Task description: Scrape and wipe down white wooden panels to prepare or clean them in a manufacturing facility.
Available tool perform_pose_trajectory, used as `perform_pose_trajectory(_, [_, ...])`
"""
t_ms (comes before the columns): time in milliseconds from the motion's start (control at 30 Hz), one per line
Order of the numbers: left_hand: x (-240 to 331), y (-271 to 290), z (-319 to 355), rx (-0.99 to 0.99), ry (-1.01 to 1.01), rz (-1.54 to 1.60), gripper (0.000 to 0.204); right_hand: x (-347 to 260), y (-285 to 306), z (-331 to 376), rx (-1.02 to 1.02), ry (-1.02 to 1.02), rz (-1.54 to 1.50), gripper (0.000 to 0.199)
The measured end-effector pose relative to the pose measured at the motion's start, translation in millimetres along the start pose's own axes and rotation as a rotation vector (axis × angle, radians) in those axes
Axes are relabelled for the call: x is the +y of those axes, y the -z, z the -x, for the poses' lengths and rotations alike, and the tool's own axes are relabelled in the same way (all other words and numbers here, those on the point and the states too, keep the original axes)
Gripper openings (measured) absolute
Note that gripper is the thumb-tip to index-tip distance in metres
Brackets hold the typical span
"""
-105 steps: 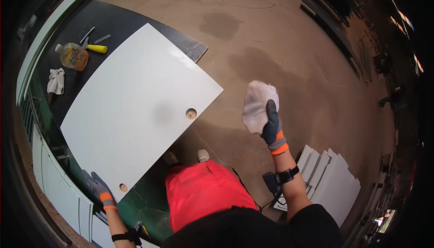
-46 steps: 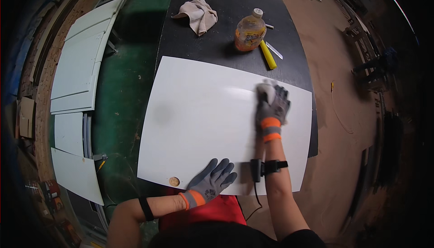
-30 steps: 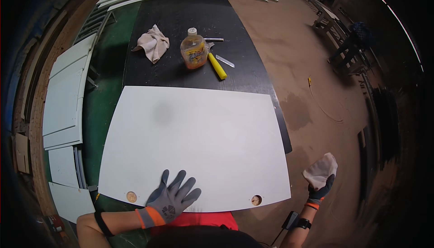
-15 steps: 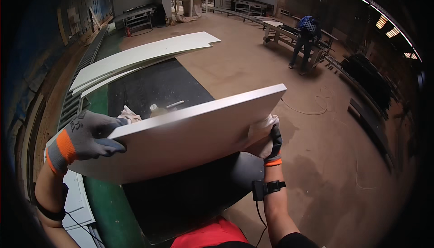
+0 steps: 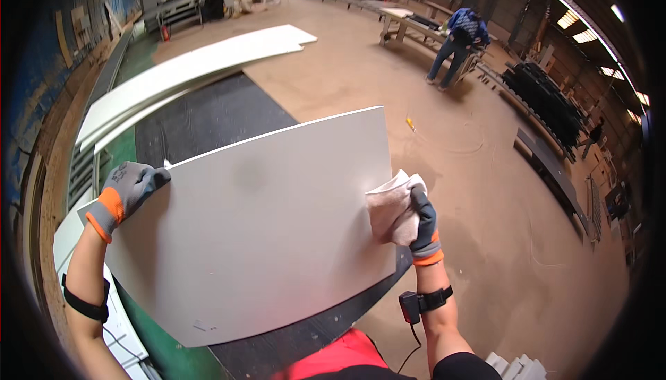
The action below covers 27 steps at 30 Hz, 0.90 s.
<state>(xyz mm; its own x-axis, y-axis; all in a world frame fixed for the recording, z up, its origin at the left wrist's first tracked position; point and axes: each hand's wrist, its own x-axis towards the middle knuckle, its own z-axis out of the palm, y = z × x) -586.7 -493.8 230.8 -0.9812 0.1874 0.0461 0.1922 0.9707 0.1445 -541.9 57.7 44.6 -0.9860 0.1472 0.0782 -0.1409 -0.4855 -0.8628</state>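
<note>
both gloved hands raised, left hand [image 5: 128, 187] fingers curled, right hand [image 5: 422, 222] clenched, forearms upright.

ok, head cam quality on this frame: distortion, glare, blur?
Head view: strong fisheye, so the white panel has bowed edges and a black vignette rings the frame; ceiling strip lights blow out at upper right; faint grey smudge on the panel, no hard glare; left hand, right hand and cloth are sharp.

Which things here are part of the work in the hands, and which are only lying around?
In hand:
- white panel, lifted, tilted
- left hand on its left edge
- right hand on its right edge, holding a cloth

Lying about:
- long white boards
- black mat
- stacked white pieces
</note>
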Motion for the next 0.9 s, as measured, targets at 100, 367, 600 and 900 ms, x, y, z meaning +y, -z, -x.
perform_pose_trajectory(100, [-0.4, -43.4, 15.7, -0.142, 0.072, -0.032, 0.042, -16.4, -12.3, 39.4, 0.029, -0.092, -0.036, 0.031])
perform_pose_trajectory(367, [-4.4, -125.6, 46.4, -0.330, 0.173, 0.167, 0.069, 3.0, 10.1, 87.3, 0.012, -0.217, 0.143, 0.031])
perform_pose_trajectory(600, [-1.6, -212.4, 52.0, -0.246, 0.205, 0.210, 0.070, 18.8, 15.9, 110.5, 0.010, -0.280, 0.294, 0.029])
perform_pose_trajectory(900, [9.2, -234.2, 59.8, -0.167, 0.156, -0.022, 0.046, -5.9, 6.1, 84.3, 0.076, -0.155, 0.168, 0.048])
